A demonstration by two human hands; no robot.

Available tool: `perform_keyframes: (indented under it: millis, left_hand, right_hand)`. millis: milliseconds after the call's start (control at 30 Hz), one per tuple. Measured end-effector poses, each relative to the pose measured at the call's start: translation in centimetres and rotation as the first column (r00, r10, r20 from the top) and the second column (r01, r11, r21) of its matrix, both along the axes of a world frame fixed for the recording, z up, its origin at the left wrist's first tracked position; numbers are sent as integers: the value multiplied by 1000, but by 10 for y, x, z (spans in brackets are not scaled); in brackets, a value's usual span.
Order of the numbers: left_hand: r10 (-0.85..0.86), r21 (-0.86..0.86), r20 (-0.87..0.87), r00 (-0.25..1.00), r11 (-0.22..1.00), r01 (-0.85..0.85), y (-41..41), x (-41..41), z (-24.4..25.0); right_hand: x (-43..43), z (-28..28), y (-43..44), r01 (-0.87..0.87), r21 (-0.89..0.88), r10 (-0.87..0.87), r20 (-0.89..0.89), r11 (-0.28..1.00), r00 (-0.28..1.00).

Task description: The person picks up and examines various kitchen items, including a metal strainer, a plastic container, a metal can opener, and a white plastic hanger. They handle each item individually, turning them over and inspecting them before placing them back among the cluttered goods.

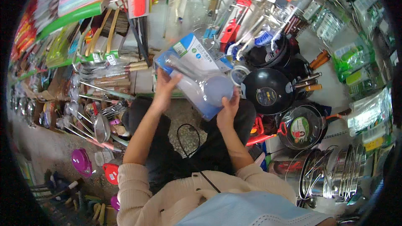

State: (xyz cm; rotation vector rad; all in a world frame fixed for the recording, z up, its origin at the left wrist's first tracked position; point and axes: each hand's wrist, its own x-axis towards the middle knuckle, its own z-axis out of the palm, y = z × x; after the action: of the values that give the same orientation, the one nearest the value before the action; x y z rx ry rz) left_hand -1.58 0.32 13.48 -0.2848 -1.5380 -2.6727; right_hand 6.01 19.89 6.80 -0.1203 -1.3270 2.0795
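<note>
Between my two hands is a blue and white blister pack (201,75), tilted, with a clear plastic shell over a long-handled item with a round, pale end. What the item is cannot be told for sure. My left hand (166,88) grips the pack's upper left edge, thumb on the front. My right hand (228,108) holds its lower right edge beside the round end. Just right of the pack are a black wok (267,91) and a small round container with a pale rim (239,74). The pack bears writing.
Bundled utensils (106,81) and a metal strainer (102,128) lie at the left. A lidded pan (303,127) and stacked metal lids (333,174) are at the right. Packaged brushes (265,38) and a red-handled packaged tool (230,31) lie ahead. A black cord (199,141) loops between the knees.
</note>
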Motion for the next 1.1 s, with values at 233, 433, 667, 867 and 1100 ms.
perform_keyframes:
  millis: [233, 433, 667, 867, 1100]
  left_hand:
    - [4, 16, 11, 1000, 1000, -4, 50, 9, -9]
    - [-223, -352, -176, 959, 924, 151, 44, 45, -17]
    - [-351, -604, -196, 916, 779, 169, 22, 65, -41]
    - [-365, -645, -186, 912, 746, 166, 16, 65, -53]
    - [-464, -29, -42, 885, 886, 463, 6, 40, -80]
  right_hand:
    - [46, -28, 29, -192, 5, 186, 211, 981, 959]
    - [48, -20, 59, -216, 295, 150, 233, 931, 961]
    - [44, -73, 58, -401, -75, 394, 417, 913, 819]
    - [36, -56, 31, -341, -136, 367, 343, 930, 865]
    - [29, -21, 27, -374, -45, 361, 388, 926, 848]
